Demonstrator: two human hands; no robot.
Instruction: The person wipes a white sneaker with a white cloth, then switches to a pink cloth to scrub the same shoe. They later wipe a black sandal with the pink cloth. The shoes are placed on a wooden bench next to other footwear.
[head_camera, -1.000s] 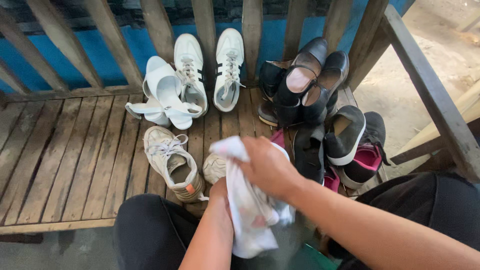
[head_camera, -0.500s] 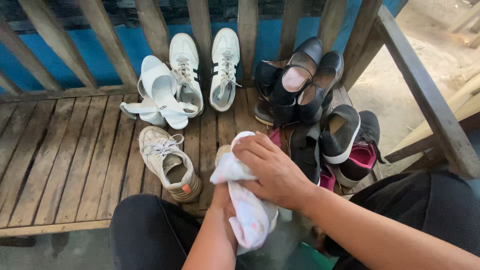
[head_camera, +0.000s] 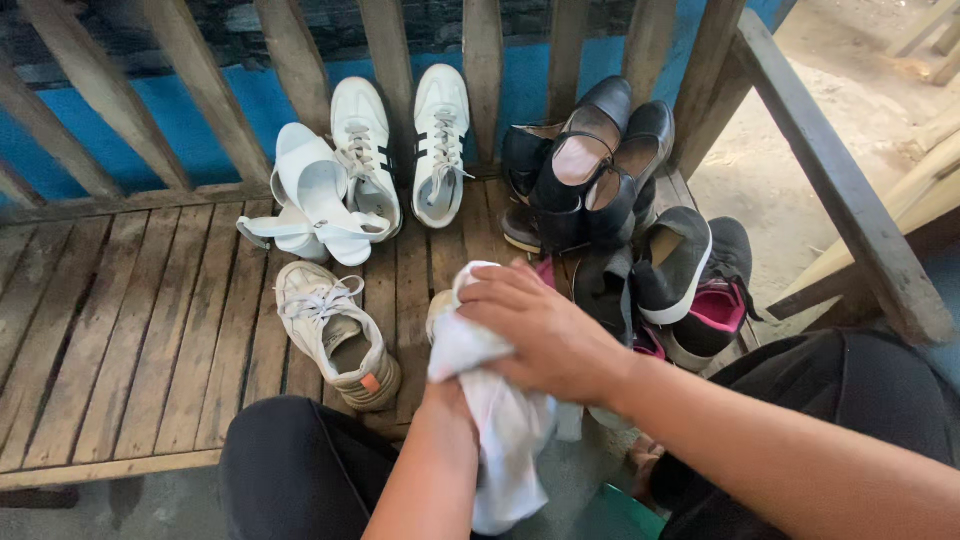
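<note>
My right hand (head_camera: 540, 335) presses a white cloth (head_camera: 500, 430) down over a pale sneaker, of which only the toe (head_camera: 437, 312) shows. My left hand (head_camera: 450, 405) comes up from below; only its wrist shows, the rest being hidden under the cloth where it holds the sneaker. The matching pale sneaker (head_camera: 335, 335) with white laces lies on the wooden slat bench (head_camera: 150, 320) just to the left.
White strappy sandals (head_camera: 315, 205) and a white sneaker pair (head_camera: 400, 150) stand against the wooden railing (head_camera: 300, 70). A heap of black shoes (head_camera: 590, 170) and black-and-pink sneakers (head_camera: 700, 290) fills the right end. My dark-clad knees are in the foreground.
My right hand slid the cloth up along the sneaker and bunched it, then pressed it flat. The cloth now hangs lower over my left wrist.
</note>
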